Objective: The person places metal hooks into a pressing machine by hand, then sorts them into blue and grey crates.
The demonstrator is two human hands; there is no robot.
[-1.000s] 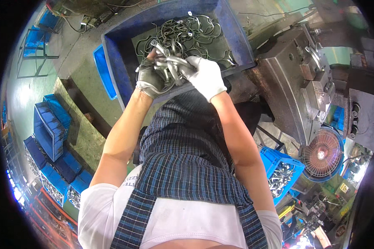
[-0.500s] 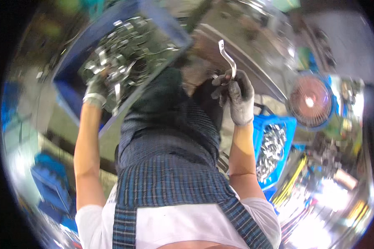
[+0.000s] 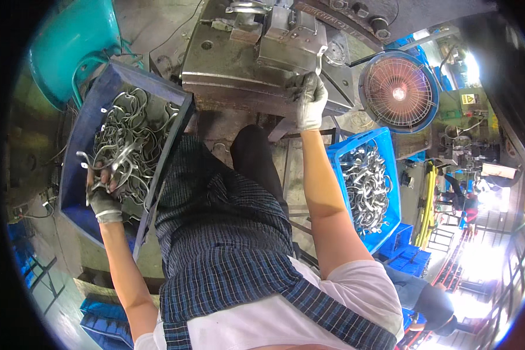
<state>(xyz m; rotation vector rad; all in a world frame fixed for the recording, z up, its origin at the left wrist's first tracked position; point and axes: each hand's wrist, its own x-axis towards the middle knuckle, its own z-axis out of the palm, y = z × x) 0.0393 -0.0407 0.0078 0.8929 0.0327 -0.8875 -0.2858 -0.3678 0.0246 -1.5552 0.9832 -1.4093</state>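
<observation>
My left hand [image 3: 104,201], in a grey-white glove with bare fingertips, is in the dark blue bin [image 3: 70,186] at the left. Its fingers are closed round curved metal strips [image 3: 120,160] at the top of a tangled heap of the same kind. Ahead and to the right, my right hand [image 3: 310,99], also gloved, pinches one bent metal strip [image 3: 319,61]. That strip stands up from the fingers, close in front of the steel block [image 3: 291,49] on the machine bed. The glove hides its lower end.
A bright blue crate [image 3: 395,204] full of shiny bent metal pieces [image 3: 364,189] stands at my right. Beyond it is a round caged fan [image 3: 398,93]. A teal chair [image 3: 70,52] is at the far left. Another person [image 3: 431,303] is at the lower right.
The view has swung, bringing the machine bed into sight. My right hand has gone forward to the machine with its strip. My left hand stays in the bin and now grips strips.
</observation>
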